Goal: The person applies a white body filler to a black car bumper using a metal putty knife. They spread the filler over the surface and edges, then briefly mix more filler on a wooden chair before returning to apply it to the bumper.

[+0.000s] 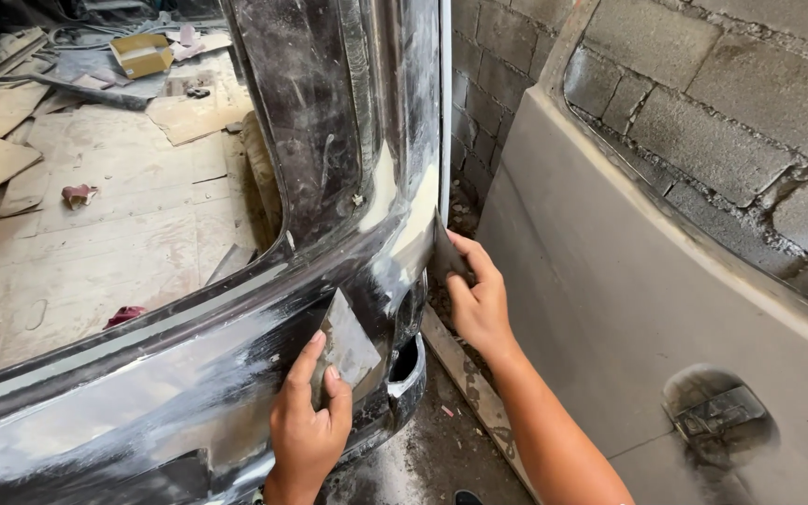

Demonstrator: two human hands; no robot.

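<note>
Against the dusty, sanded black car body panel (236, 374), the left hand (309, 432) pinches a thin, flexible grey metal spreader (346, 346) by its lower edge, while the right hand (479, 304) grips a smaller dark scraper (445, 254) at the panel's rear edge.

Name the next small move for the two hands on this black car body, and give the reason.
Probably draw the right hand's small dark spreader down the black car body's pale filler patch: its edge already rests there, while the left hand holds the flat grey metal blade aside.
</note>
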